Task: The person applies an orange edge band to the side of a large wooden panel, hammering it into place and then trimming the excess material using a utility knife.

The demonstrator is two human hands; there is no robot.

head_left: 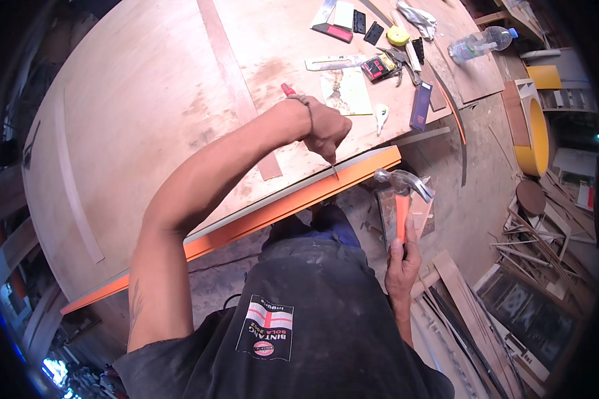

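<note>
My left hand [327, 131] is closed and reaches across to the front edge of the large wooden panel. From its fingers a thin pointed piece [335, 171] points down onto the orange edge strip [279, 204]; whether it is a nail or a tool tip I cannot tell. A red end [287, 89] shows behind that wrist, its other part hidden. My right hand [404, 263] grips the orange handle of a claw hammer [402, 193], held head up to the right of the strip and apart from it.
On the panel [133, 133] lie a wood strip [229, 73], a yellow tape measure [397, 36], a small white bottle [382, 118], a dark blue box [420, 106] and a plastic bottle [476, 45]. Wood offcuts [546, 233] cover the floor at right.
</note>
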